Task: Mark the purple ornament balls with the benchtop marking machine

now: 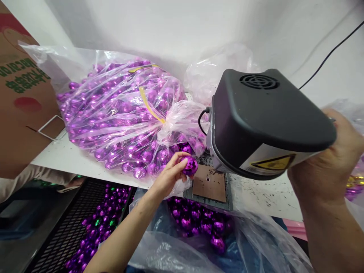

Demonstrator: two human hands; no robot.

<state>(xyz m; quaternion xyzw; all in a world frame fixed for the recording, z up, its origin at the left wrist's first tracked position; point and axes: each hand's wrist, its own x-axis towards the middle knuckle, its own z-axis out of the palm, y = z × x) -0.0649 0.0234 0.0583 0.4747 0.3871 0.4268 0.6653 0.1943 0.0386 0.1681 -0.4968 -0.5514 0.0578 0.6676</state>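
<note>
My left hand (173, 168) pinches a shiny purple faceted ball (189, 165) between thumb and fingers. The ball is just left of a brown plate (209, 184) with a small hole, which lies on the dark base of a black-hooded bench machine (273, 113). My right hand (327, 159) is closed at the far right side of the machine; the hood and the hand itself hide what it grips. Below the base, an open clear bag (176, 242) contains several more purple faceted balls (206, 225).
A tied clear bag (119, 113) full of purple balls rests on the white table (54, 157). A cardboard box (22, 94) stands at left. Below is a black mesh crate (61, 231) with purple and green balls. A person's sleeve (25, 180) shows at left. A black cable (331, 55) runs behind.
</note>
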